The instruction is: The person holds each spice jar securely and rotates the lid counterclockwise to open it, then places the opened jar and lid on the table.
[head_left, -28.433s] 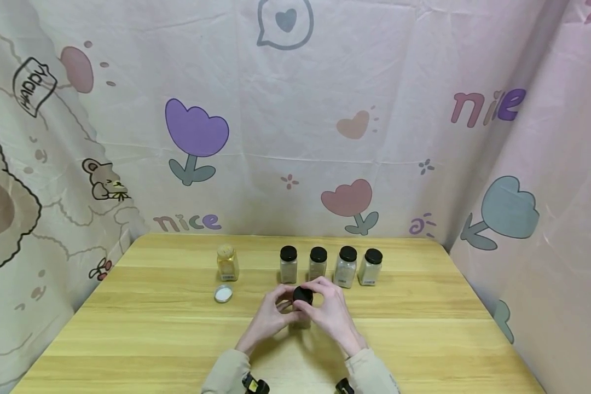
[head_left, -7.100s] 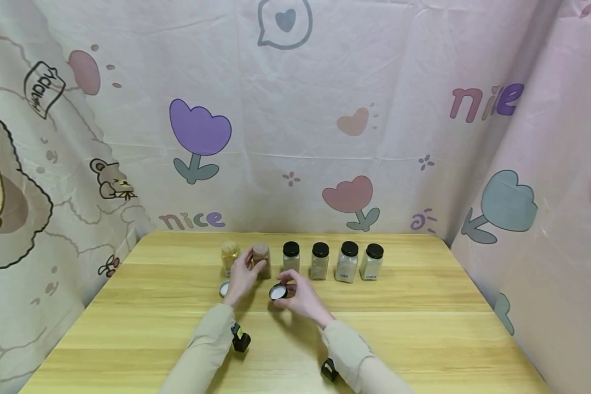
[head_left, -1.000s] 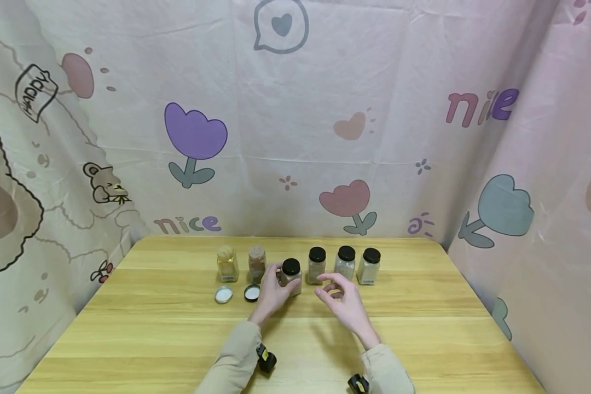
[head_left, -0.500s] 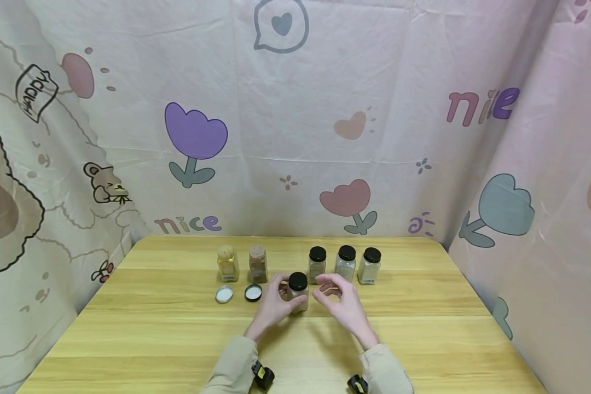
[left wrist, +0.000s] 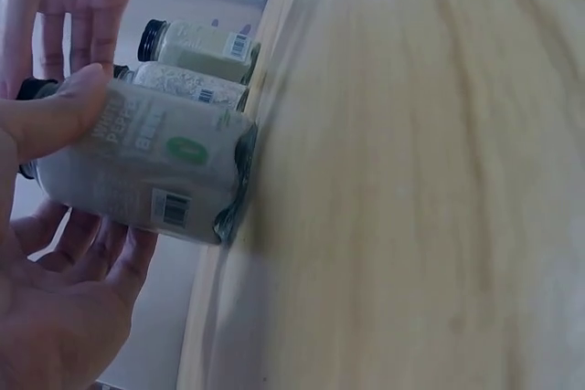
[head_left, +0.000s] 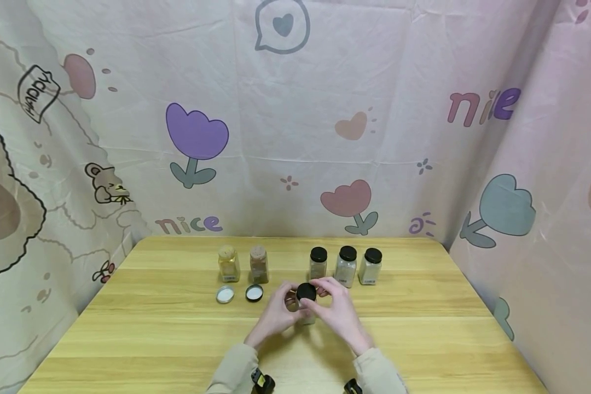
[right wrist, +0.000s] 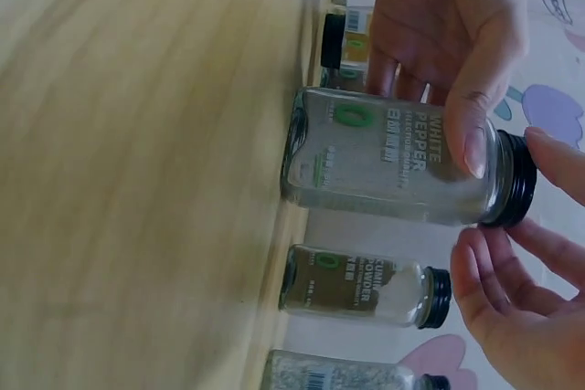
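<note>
A clear spice jar labelled white pepper [right wrist: 366, 157] stands upright at the front middle of the row, its black screw lid [head_left: 306, 291] in place. My left hand [head_left: 274, 316] grips the jar's body, thumb on the near side and fingers round the far side. From the right, my right hand [head_left: 341, 313] pinches the lid between thumb and fingers. In the right wrist view, the right fingers sit right at the lid's ribbed edge. The left wrist view shows the jar's base [left wrist: 236, 180] close to the tabletop.
Behind to the left stand a yellow jar [head_left: 229, 267] and a brown jar [head_left: 259, 268], both without screw lids. Before them lie a silver-rimmed lid [head_left: 225, 294] and a black-rimmed lid [head_left: 254, 293], white insides up. Capped jars, including cumin powder [right wrist: 352, 282], stand behind right.
The brown jar has joined the yellow one, its lid laid in front. Over the last second, the left hand brought the white pepper jar nearer and rightward; the right hand closed on its lid.
</note>
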`<move>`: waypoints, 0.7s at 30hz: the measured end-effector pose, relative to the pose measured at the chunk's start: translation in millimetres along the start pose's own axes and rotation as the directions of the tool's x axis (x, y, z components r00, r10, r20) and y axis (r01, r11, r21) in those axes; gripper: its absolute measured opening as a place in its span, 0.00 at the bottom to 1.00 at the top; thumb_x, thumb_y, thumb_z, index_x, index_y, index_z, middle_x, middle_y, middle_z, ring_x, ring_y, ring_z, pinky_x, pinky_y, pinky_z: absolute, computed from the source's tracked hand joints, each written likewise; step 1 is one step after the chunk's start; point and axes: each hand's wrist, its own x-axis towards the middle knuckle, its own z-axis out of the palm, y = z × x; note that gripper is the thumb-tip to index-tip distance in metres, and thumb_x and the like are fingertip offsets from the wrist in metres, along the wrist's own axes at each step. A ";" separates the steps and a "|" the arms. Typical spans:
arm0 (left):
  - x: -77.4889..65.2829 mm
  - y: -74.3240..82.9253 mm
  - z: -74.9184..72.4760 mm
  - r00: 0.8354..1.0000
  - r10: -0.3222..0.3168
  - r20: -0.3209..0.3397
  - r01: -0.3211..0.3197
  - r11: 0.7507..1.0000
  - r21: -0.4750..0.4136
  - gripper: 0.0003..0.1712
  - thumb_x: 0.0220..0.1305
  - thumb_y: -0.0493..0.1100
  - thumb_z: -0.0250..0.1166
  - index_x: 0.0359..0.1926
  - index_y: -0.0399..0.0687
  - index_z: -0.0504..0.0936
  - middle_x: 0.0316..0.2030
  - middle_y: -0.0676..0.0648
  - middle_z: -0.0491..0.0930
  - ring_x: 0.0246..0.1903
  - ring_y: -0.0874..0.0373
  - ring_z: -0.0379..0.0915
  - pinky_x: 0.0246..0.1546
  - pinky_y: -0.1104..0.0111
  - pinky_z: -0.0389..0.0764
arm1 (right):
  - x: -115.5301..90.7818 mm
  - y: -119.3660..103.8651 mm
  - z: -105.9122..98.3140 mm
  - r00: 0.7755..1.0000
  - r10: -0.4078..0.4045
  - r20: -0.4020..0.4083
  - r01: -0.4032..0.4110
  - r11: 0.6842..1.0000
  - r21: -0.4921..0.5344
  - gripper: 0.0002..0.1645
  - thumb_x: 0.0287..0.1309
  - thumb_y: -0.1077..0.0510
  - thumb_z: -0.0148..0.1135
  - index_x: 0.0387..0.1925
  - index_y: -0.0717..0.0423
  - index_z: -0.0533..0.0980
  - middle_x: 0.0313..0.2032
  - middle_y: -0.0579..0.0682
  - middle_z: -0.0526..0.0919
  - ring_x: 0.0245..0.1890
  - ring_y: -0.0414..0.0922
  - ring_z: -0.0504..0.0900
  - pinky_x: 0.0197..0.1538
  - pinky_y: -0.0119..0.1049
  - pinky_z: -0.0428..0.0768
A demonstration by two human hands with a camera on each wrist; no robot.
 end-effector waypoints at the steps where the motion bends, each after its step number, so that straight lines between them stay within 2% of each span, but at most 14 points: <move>1: 0.0 -0.5 -0.3 1.000 0.003 0.008 -0.003 1.000 -0.012 0.25 0.51 0.35 0.78 0.48 0.34 0.78 0.47 0.38 0.77 0.47 0.51 0.80 0.57 0.65 0.85 | -0.3 -1.0 1.1 1.000 -0.012 -0.006 0.011 1.000 -0.028 0.26 0.45 0.56 0.80 0.47 0.61 0.84 0.40 0.49 0.85 0.37 0.45 0.81 0.43 0.33 0.83; 5: 0.0 -2.3 -2.7 0.999 0.002 0.043 0.001 0.998 -0.064 0.23 0.51 0.30 0.75 0.47 0.33 0.77 0.48 0.36 0.76 0.48 0.52 0.80 0.58 0.68 0.84 | 1.6 -6.3 4.4 0.997 -0.071 -0.011 0.069 0.990 -0.126 0.24 0.44 0.53 0.81 0.43 0.59 0.85 0.40 0.48 0.84 0.39 0.43 0.81 0.44 0.33 0.83; 10: 1.2 -2.9 -5.3 0.997 -0.005 0.074 0.010 0.998 -0.068 0.24 0.51 0.29 0.74 0.49 0.32 0.77 0.49 0.36 0.76 0.49 0.52 0.79 0.59 0.68 0.83 | 7.6 -13.6 5.4 0.990 -0.141 0.005 0.138 0.967 -0.215 0.22 0.45 0.53 0.81 0.41 0.60 0.85 0.38 0.49 0.83 0.38 0.44 0.82 0.43 0.34 0.83; 15: 2.4 -1.6 -6.8 0.996 -0.022 0.090 0.029 0.996 -0.079 0.25 0.51 0.30 0.75 0.50 0.33 0.76 0.50 0.35 0.77 0.51 0.48 0.78 0.60 0.65 0.83 | 12.5 -19.9 3.7 0.985 -0.159 0.064 0.171 0.945 -0.278 0.20 0.45 0.55 0.80 0.41 0.60 0.86 0.38 0.49 0.85 0.39 0.45 0.83 0.45 0.37 0.84; 21: 2.7 -3.2 -6.6 0.995 0.004 0.103 0.005 0.996 -0.086 0.25 0.52 0.31 0.75 0.51 0.32 0.76 0.50 0.35 0.76 0.53 0.43 0.79 0.61 0.65 0.82 | 15.3 -23.5 2.6 0.975 -0.164 0.149 0.205 0.922 -0.329 0.19 0.48 0.58 0.78 0.42 0.62 0.86 0.40 0.50 0.86 0.42 0.47 0.82 0.47 0.44 0.83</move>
